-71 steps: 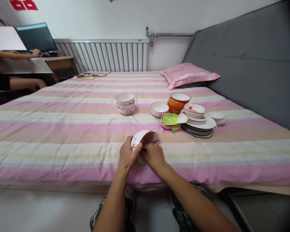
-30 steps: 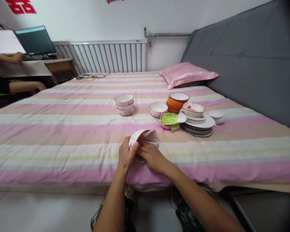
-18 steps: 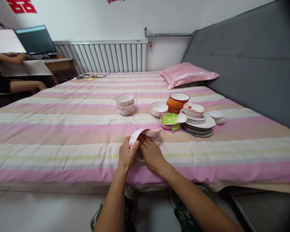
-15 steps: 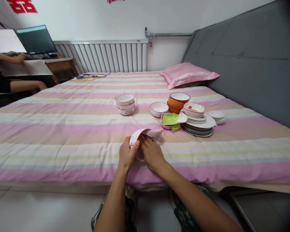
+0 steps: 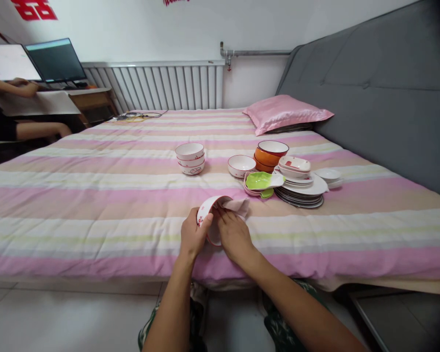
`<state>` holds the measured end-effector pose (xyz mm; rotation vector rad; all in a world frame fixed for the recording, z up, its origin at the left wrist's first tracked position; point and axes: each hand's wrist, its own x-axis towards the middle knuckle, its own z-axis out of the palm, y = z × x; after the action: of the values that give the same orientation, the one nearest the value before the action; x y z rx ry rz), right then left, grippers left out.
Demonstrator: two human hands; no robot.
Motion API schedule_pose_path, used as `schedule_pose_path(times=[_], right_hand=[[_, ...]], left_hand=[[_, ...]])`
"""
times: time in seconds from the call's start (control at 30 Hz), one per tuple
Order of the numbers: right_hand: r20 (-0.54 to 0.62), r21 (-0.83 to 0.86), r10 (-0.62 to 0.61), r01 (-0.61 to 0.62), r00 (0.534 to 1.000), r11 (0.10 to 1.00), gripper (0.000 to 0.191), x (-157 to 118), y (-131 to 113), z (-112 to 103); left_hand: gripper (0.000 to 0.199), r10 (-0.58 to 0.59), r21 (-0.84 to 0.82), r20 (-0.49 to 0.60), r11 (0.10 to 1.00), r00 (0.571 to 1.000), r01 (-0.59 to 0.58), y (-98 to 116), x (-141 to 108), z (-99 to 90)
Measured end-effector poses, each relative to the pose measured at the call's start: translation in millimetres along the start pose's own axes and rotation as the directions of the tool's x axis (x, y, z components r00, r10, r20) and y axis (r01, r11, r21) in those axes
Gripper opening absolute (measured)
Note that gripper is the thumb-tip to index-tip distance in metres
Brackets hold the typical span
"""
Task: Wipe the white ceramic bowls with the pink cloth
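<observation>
White bowl (image 5: 205,209), held tipped over the striped bed's (image 5: 95,215) near edge, pinched in the left hand (image 5: 192,233) between thumb and fingers. And there, eased the right hand (image 5: 235,237) back toward the rim, fingers laid close together on the pinkish cloth (image 5: 239,206); couldn't tell if pinching it. Fanned more cloth outside than half a second earlier, baring more inner wall; apparently still mid-wipe.

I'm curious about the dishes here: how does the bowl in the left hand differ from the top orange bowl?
The held bowl is white outside with red markings; the orange bowl shows a plain orange outside. The held bowl is tilted in the left hand, a cloth at its opening; the orange bowl sits upright, unheld. Both are round, with a coloured rim.
</observation>
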<state>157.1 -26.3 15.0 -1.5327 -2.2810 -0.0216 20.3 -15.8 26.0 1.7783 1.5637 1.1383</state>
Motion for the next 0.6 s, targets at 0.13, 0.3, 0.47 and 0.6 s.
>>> schedule_pose_path(times=[0.13,0.3,0.47,0.6], right_hand=[[0.051,-0.022,0.022,-0.021,0.998,1.0,0.044,-1.4,-1.7,-4.1],[0.122,-0.023,0.016,-0.013,0.992,1.0,0.044,-3.9,-1.9,-10.0],[0.148,0.039,-0.038,0.033,0.988,0.999,0.044,-7.5,-0.2,-15.9],[0.167,0.12,-0.087,0.067,0.982,0.991,0.042,-8.7,1.5,-20.8]], left_hand=[[0.05,0.005,0.003,-0.002,1.0,1.0,-0.005,-0.3,-0.5,0.4],[0.05,0.008,0.026,-0.01,1.0,1.0,-0.008,0.1,-0.3,0.0],[0.05,0.007,0.033,-0.019,0.999,1.0,-0.007,0.5,-0.8,0.2],[0.05,0.003,0.019,-0.021,1.0,1.0,-0.002,0.2,-1.6,0.2]])
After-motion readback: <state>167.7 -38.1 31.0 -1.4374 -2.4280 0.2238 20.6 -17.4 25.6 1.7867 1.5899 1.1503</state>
